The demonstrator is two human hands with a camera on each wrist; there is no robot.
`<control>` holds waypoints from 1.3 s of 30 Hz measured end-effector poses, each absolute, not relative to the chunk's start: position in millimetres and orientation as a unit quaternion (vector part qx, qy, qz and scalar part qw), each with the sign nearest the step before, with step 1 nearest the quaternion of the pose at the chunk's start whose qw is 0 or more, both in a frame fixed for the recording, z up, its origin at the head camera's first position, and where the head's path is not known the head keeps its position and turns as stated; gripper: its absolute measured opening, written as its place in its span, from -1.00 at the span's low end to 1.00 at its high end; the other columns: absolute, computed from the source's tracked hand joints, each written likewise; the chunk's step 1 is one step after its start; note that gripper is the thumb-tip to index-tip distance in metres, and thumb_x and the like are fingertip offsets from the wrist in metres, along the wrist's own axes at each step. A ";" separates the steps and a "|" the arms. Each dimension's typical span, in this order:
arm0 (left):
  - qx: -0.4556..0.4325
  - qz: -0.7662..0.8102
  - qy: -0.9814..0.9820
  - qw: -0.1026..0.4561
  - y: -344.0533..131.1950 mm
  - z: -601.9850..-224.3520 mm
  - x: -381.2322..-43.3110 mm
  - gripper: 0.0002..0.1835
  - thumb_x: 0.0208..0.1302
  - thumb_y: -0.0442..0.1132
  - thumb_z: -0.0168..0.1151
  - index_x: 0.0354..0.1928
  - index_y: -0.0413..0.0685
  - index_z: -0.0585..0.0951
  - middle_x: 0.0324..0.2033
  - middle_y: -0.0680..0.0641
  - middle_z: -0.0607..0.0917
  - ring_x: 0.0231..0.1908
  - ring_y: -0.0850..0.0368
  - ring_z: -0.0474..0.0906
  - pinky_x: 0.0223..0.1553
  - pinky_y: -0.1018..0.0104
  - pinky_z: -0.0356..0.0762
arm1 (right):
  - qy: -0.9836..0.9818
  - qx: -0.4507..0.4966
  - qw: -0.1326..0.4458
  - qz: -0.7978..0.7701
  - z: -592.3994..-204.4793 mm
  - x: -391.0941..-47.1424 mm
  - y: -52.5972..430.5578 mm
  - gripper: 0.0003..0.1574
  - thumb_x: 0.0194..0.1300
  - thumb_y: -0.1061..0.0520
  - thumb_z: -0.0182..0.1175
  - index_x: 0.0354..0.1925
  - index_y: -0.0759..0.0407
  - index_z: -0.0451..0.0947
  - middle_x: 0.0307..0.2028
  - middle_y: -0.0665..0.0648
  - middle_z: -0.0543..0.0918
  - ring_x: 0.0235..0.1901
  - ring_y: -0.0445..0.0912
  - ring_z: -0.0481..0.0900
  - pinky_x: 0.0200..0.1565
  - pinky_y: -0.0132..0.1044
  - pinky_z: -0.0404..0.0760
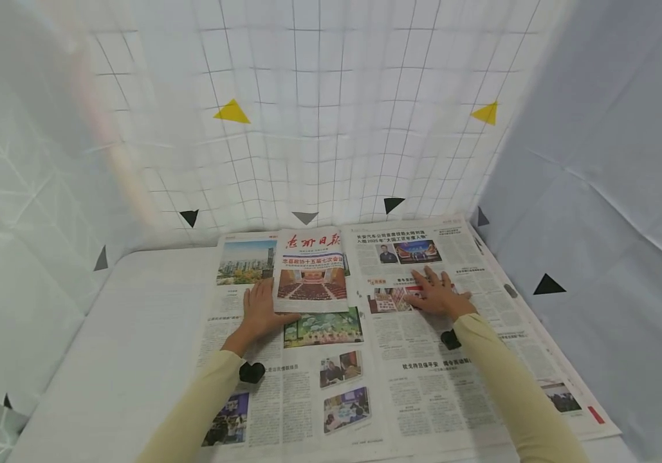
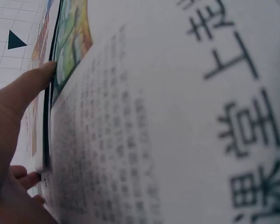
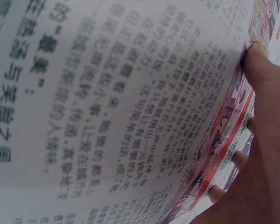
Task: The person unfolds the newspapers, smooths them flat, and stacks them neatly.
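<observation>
A large newspaper (image 1: 423, 350) lies spread out on the white table. On its upper middle rests a smaller folded newspaper (image 1: 311, 283) with a red masthead and a photo of a hall. My left hand (image 1: 258, 315) touches the folded one at its lower left corner: the thumb (image 2: 35, 84) lies at the bottom edge, the other fingers along the left side. To the right, my right hand (image 1: 437, 297) rests on the spread sheet with its fingers (image 3: 240, 161) apart, over a reddish printed picture. That hand is apart from the folded newspaper.
Bare white tabletop (image 1: 134, 321) stretches to the left of the sheets. A white grid-patterned curtain (image 1: 307, 128) with yellow and black triangles hangs behind, and a grey-white side wall (image 1: 614, 193) stands at the right. Small black pieces (image 1: 251, 372) sit at both wrists.
</observation>
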State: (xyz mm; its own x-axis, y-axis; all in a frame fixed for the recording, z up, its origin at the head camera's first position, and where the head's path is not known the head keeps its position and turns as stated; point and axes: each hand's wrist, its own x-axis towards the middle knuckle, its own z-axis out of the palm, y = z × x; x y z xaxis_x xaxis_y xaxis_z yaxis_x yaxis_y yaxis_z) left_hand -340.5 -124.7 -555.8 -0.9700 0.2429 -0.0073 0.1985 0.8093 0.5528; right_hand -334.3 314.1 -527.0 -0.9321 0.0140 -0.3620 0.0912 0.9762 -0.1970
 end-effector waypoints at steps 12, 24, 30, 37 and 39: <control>0.153 0.351 0.922 0.052 -132.3 -566.3 -338.9 0.15 0.23 0.04 0.45 0.61 -0.31 -0.03 0.60 -0.41 0.03 0.62 -0.40 -0.14 0.59 -0.37 -0.25 | 0.973 0.029 0.209 -0.097 -519.8 -338.9 307.4 0.13 0.46 -0.52 -0.05 0.67 -0.06 -0.21 0.66 0.31 -0.34 0.59 0.51 -0.41 0.19 0.84 -0.11; 0.178 0.394 0.899 0.071 -140.6 -563.8 -343.7 0.08 0.32 -0.06 0.41 0.63 -0.24 -0.06 0.61 -0.33 0.04 0.65 -0.35 -0.30 0.59 -0.33 -0.39 | 0.971 -0.219 -0.056 -0.077 -506.1 -359.1 207.8 -0.32 0.43 0.14 0.26 0.43 0.24 0.37 0.45 0.38 0.37 0.45 0.33 0.32 0.42 0.30 0.36; 0.187 0.399 0.894 0.080 -142.2 -559.4 -346.3 0.06 0.34 -0.07 0.39 0.64 -0.22 -0.08 0.62 -0.31 0.05 0.66 -0.32 -0.35 0.60 -0.28 -0.42 | 0.949 -0.295 -0.060 -0.090 -496.3 -364.1 145.7 -0.41 0.49 0.11 0.19 0.41 0.22 0.42 0.44 0.33 0.42 0.43 0.25 0.40 0.40 0.23 0.44; 0.183 0.405 0.892 0.074 -143.2 -563.6 -345.8 0.07 0.31 -0.05 0.42 0.63 -0.23 -0.04 0.61 -0.31 0.08 0.66 -0.32 -0.32 0.60 -0.28 -0.40 | 0.942 -0.326 0.012 -0.083 -517.7 -355.2 102.9 -0.29 0.52 -0.15 0.16 0.47 0.12 0.35 0.50 0.27 0.35 0.50 0.22 0.34 0.45 0.21 0.38; 0.184 0.406 0.893 0.066 -144.5 -565.8 -344.0 0.06 0.30 -0.05 0.43 0.62 -0.24 0.00 0.60 -0.31 0.11 0.65 -0.35 -0.29 0.59 -0.32 -0.38 | 0.934 -0.346 0.012 -0.093 -524.7 -351.6 92.3 -0.26 0.50 -0.19 0.19 0.45 0.13 0.38 0.48 0.26 0.38 0.49 0.21 0.35 0.47 0.20 0.36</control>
State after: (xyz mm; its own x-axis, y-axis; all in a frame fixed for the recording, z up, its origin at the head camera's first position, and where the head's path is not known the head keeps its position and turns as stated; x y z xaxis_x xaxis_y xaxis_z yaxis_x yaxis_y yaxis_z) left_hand -344.0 -144.5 -565.8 -0.9235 0.3823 0.0307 0.2746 0.6032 0.7488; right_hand -351.6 92.3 -524.7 -0.7602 -0.6483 0.0425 -0.6440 0.7433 -0.1810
